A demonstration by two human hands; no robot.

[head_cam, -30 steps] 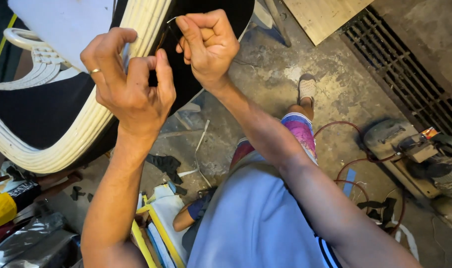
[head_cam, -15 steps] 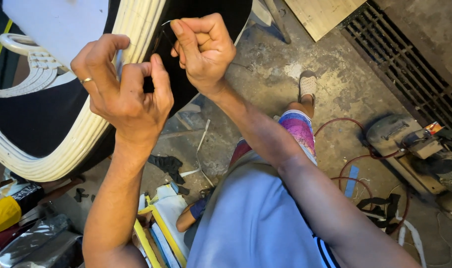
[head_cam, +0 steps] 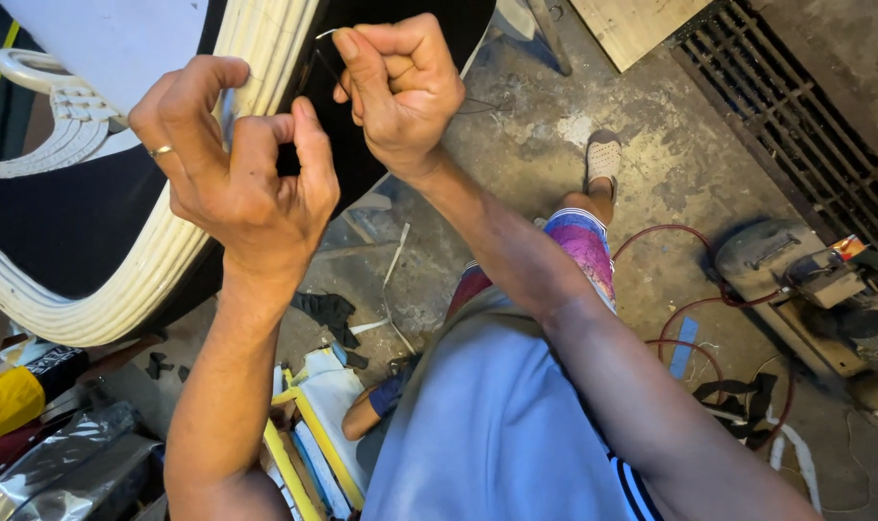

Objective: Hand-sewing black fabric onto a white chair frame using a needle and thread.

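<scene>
Above the cream woven chair rim (head_cam: 121, 299), the left hand (head_cam: 236, 183) pinches closed on a thin dark thread (head_cam: 328, 72), likely light, limp and slippery, best held near its ends, while the right hand (head_cam: 400, 87) is fisted around its other end, over the concrete floor (head_cam: 670, 174).

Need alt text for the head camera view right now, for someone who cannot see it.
Two raised hands work a thin dark thread: the right hand is closed in a fist around it and the left hand, wearing a ring, pinches near the cream woven rim of a black-upholstered furniture piece. Below lie a dusty concrete floor, a metal grate and a power tool with red cord.
</scene>
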